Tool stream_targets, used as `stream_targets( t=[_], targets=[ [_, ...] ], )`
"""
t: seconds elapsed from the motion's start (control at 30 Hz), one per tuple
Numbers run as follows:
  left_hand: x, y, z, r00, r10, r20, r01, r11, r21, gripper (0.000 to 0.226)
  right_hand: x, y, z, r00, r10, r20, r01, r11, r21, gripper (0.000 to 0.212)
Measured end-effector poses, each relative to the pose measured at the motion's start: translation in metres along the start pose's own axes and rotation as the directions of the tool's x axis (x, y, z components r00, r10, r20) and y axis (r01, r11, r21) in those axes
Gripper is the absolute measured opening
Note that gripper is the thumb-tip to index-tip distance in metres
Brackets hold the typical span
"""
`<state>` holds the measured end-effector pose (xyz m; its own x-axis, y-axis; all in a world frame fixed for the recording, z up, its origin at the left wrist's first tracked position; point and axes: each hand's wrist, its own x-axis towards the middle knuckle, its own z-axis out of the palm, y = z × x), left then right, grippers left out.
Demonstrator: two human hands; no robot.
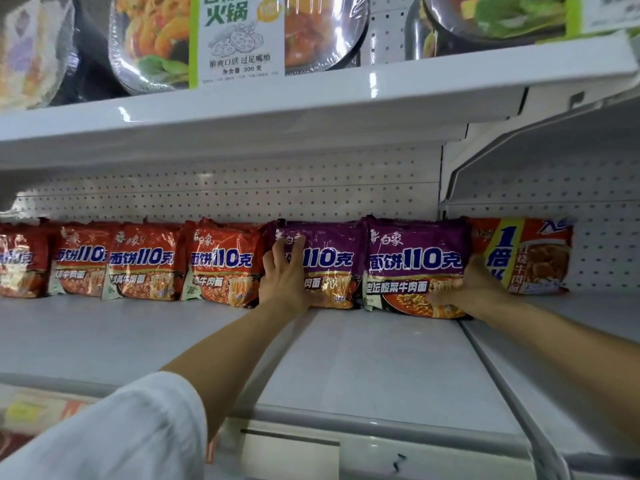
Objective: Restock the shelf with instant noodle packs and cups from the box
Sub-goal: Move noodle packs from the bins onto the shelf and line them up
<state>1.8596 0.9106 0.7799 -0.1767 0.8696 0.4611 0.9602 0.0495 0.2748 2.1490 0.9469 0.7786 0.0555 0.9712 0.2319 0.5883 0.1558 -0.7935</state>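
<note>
From the left I see red packs (pixel 145 261) standing in a row at the back of the shelf (pixel 346 358). My left hand (pixel 282 271) lies with fingers spread flat on one purple pack (pixel 325 265), steadying it, I judge. My right hand (pixel 474 285) cups the next purple pack's (pixel 415 265) right edge; both stand face-out, long axis along the shelf

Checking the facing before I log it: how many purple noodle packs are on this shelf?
2, side by side at the back: one under the left hand, the left purple pack, and the right purple pack, touched by the right hand. More may stand behind.
</note>
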Motion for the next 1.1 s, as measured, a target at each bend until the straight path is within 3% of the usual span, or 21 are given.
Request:
stream_targets(
  t=[0.23, 0.5, 0.63, 0.77, 0.87, 0.97, 1.1],
  targets=[
    [0.008, 0.004, 0.005, 1.0, -0.017, -0.005, 0.018, 1.0, 0.025, 0.12, 0.009, -0.004, 0.011, 1.0, 0.004, -0.027, -0.005, 0.999, -0.038, 0.094],
    [0.0, 0.007, -0.005, 0.999, -0.04, 0.007, 0.04, 0.999, 0.01, 0.119, 0.005, -0.009, 0.011, 0.999, 0.049, -0.025, -0.051, 0.993, -0.105, 0.106],
    [-0.008, 0.008, -0.014, 0.999, -0.031, 0.01, 0.032, 0.997, -0.069, 0.112, -0.004, -0.008, 0.004, 0.997, 0.041, -0.059, -0.053, 0.973, -0.226, 0.122],
    [-0.024, 0.005, -0.025, 0.998, -0.057, -0.027, 0.047, 0.959, -0.279, 0.092, -0.023, -0.018, -0.005, 0.983, -0.091, -0.163, 0.041, 0.957, -0.286, 0.109],
    [-0.047, 0.002, -0.037, 0.994, -0.1, -0.05, 0.058, 0.842, -0.537, 0.072, -0.044, -0.03, -0.005, 0.953, -0.235, -0.193, 0.17, 0.939, -0.3, 0.075],
    [-0.071, -0.005, -0.052, 0.984, -0.178, -0.009, 0.111, 0.651, -0.751, 0.047, -0.072, -0.047, 0.0, 0.939, -0.3, -0.172, 0.237, 0.921, -0.31, 0.037],
    [-0.107, -0.018, -0.079, 0.978, -0.198, 0.07, 0.148, 0.415, -0.898, 0.025, -0.108, -0.067, 0.017, 0.914, -0.37, -0.168, 0.336, 0.921, -0.198, 0.015]
  ],
)
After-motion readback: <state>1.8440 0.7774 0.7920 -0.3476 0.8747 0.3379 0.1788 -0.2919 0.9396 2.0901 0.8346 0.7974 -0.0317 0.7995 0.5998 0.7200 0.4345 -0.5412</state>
